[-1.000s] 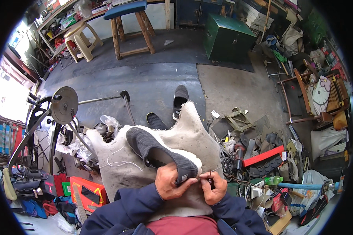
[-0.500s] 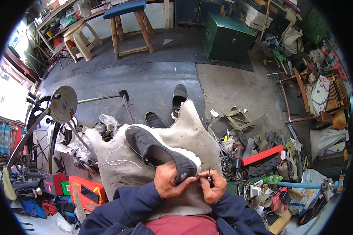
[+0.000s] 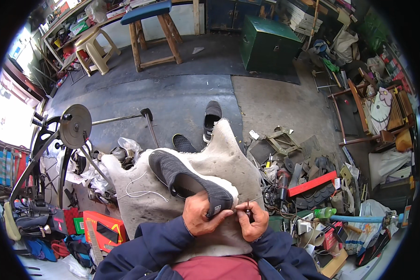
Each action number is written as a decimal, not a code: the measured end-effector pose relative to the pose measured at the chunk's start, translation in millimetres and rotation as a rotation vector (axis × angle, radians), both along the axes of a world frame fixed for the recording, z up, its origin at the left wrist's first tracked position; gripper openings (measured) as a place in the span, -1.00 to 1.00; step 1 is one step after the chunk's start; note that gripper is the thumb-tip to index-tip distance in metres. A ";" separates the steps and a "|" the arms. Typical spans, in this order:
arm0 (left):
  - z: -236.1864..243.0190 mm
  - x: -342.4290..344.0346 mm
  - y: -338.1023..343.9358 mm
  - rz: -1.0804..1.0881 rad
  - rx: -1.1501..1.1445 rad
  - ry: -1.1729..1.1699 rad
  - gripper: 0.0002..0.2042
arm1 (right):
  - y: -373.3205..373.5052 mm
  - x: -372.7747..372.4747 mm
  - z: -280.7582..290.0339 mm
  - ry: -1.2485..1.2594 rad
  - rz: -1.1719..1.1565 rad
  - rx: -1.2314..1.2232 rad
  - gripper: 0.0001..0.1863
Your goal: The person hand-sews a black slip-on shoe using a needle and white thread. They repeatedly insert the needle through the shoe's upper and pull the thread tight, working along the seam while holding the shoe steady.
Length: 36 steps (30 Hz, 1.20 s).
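A dark grey knit slip-on sneaker (image 3: 191, 175) with a white sole lies across my lap, its toe pointing to the upper left. My left hand (image 3: 203, 214) is closed on its heel, thumb on the outside and fingers reaching into the opening. Beside the heel's sole edge, my right hand (image 3: 252, 221) pinches a thin, dark pointed tool (image 3: 248, 210) that looks like an awl. Its far end is hidden by my fingers. Under the shoe spreads a stained, pale lap cloth (image 3: 214, 161) with ragged edges. A loose white thread (image 3: 147, 192) curls on it, left of the shoe.
Beyond the cloth stand a second dark shoe (image 3: 213, 114) and an insole-like piece (image 3: 184, 143). A black hand-wheel machine (image 3: 75, 126) is at left, near a red box (image 3: 105, 228). Tools and scraps crowd the right, around a red bar (image 3: 311, 184). Farther off is a green chest (image 3: 270, 44).
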<state>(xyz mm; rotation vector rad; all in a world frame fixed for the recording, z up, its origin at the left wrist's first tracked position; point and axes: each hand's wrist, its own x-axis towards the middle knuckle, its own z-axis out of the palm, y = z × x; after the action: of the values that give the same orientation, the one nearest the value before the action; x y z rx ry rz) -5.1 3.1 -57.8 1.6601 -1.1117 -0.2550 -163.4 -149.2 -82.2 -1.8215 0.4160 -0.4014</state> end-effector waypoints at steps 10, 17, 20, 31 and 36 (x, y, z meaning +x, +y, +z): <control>0.0 1.0 -0.5 -0.021 -0.002 -0.007 -0.75 | -0.3 2.0 3.9 -0.031 0.011 -0.003 -0.94; 1.0 0.3 -0.6 -0.035 -0.009 -0.011 -0.76 | 1.2 0.1 3.7 -0.023 -0.009 0.003 -0.87; 3.3 0.6 -0.4 -0.048 0.002 -0.009 -0.75 | 1.0 -1.4 8.1 -0.067 0.030 -0.053 -0.79; 13.9 -2.1 4.8 -0.026 0.033 0.304 -0.87 | 6.3 -25.2 16.4 -0.165 0.060 -0.124 -0.49; 15.3 -5.3 3.7 0.043 0.075 0.455 -0.83 | 6.9 -25.9 17.7 -0.125 0.083 -0.116 -0.49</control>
<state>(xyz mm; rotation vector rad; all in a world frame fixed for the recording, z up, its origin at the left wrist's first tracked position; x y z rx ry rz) -10.5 6.8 -42.4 1.5835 -0.7296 -0.6191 -189.2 -142.3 -64.5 -1.9067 0.2343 -0.4872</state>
